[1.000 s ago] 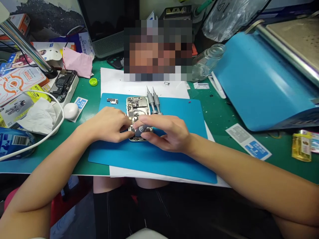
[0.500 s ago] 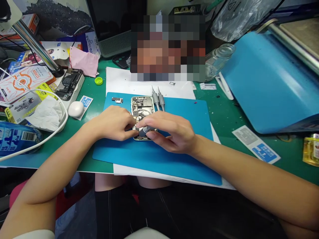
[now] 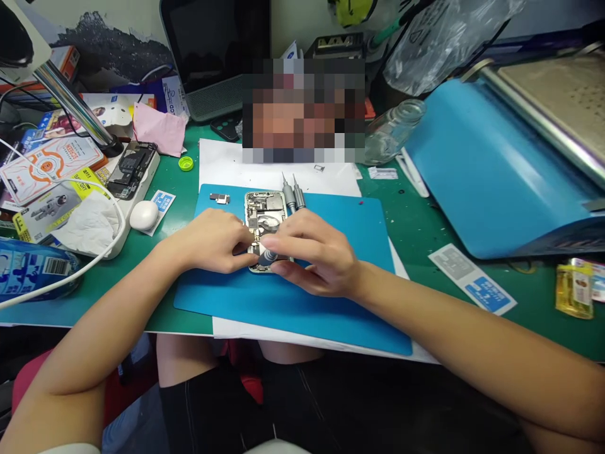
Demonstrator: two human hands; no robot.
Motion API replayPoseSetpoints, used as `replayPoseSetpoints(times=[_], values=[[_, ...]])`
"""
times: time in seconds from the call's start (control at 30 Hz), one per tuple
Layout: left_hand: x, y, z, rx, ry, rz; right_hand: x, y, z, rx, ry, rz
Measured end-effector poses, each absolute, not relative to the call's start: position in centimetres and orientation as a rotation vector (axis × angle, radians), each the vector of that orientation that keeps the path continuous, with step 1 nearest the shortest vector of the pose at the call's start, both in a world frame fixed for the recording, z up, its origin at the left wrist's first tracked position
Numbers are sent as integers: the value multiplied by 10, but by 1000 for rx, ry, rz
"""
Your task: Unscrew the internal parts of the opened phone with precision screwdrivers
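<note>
An opened phone [image 3: 265, 211] with its insides exposed lies on a blue work mat [image 3: 321, 302]. My right hand [image 3: 314, 255] pinches a grey screwdriver [image 3: 268, 256] whose tip points down into the phone's lower half. My left hand [image 3: 215, 241] rests on the phone's left edge with fingers curled against it, steadying it. Two more grey screwdrivers [image 3: 293, 194] lie just right of the phone's top. A small metal part [image 3: 220, 198] sits on the mat to the phone's left.
A second opened phone [image 3: 131, 162] lies at the left beside a white earbud case [image 3: 144, 215], a tissue [image 3: 85, 224] and a white cable [image 3: 70, 274]. A glass jar [image 3: 392, 129], a blue film roll [image 3: 491, 164] and sticker packets [image 3: 472, 277] stand at the right.
The camera view shifted slightly. My right hand turned the screwdriver a little over the phone's lower half; my left hand kept its hold on the phone.
</note>
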State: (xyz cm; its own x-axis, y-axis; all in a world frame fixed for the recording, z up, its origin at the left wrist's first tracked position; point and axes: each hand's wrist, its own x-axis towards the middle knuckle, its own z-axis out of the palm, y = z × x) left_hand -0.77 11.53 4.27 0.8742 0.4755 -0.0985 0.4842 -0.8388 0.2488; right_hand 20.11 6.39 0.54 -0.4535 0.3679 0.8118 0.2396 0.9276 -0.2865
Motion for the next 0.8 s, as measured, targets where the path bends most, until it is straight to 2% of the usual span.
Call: replayPoseSetpoints(times=[0.33, 0.53, 0.8], values=[[-10, 116, 42, 2784, 691, -18, 198, 66, 6, -351, -2040, 239], [-11, 115, 43, 2783, 695, -12, 198, 65, 6, -424, -2048, 146], [-12, 117, 39, 2801, 677, -9, 196, 64, 6, -369, -2057, 244]])
